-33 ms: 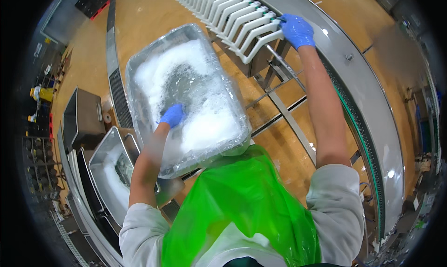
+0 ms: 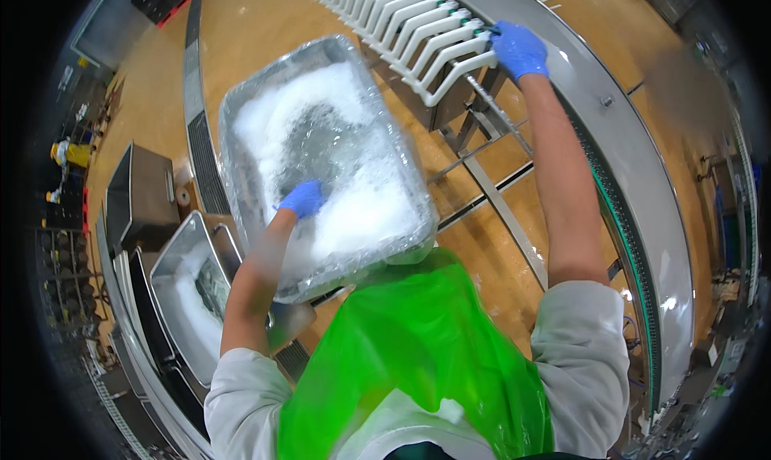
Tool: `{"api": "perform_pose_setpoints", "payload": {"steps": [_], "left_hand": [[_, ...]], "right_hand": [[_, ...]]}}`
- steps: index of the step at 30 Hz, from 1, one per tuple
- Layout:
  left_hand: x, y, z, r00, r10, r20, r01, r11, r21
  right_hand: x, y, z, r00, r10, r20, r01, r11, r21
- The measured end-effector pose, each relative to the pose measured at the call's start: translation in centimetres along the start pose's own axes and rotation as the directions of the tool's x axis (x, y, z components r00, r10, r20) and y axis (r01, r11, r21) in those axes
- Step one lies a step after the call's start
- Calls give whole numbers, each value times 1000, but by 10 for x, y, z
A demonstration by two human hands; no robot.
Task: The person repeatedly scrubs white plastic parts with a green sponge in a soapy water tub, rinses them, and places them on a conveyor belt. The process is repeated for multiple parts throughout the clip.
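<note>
The left hand, covered by a blue glove, is held in a large tub lined with clear plastic, its fingers partly hidden at the foam and water; whether they are spread or pinching anything cannot be told. The tub is set ahead of the body, to its left. The right hand, likewise gloved, is placed at the edge of the grey conveyor, beside the end of a row of white bent prongs. Its fingers are bent toward the prongs, but whether anything is pinched cannot be told. A green apron is worn, and foam is also held in a metal basin at the left.
</note>
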State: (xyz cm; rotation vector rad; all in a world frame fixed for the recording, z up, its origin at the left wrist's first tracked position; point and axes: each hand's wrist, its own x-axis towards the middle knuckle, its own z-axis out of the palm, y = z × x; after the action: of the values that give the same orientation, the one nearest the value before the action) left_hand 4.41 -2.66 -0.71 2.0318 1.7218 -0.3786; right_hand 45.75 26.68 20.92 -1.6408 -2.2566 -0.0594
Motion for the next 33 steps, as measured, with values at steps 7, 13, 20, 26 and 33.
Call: {"api": "perform_pose_setpoints", "payload": {"steps": [7,13,20,26,33], "left_hand": [[-91,90,-20,964,236,-124,-266,887,-377],[-164,182,-36,960,-152,-234,-10,819,-573],[-164,220,-13,776,-416,-475,256,895,-365],[-169,262,-10,720,-488,-493,319,864,-389],[-192,303,22,727,-428,-537,262,896,-360]], "right_hand": [[-20,-2,9,998,-59,-11,59,998,6],[-17,12,16,990,-143,-7,143,989,-23],[-14,5,10,983,-176,46,177,984,-14],[-6,7,8,981,-188,53,189,982,-27],[3,8,4,970,-179,164,180,984,13]]}}
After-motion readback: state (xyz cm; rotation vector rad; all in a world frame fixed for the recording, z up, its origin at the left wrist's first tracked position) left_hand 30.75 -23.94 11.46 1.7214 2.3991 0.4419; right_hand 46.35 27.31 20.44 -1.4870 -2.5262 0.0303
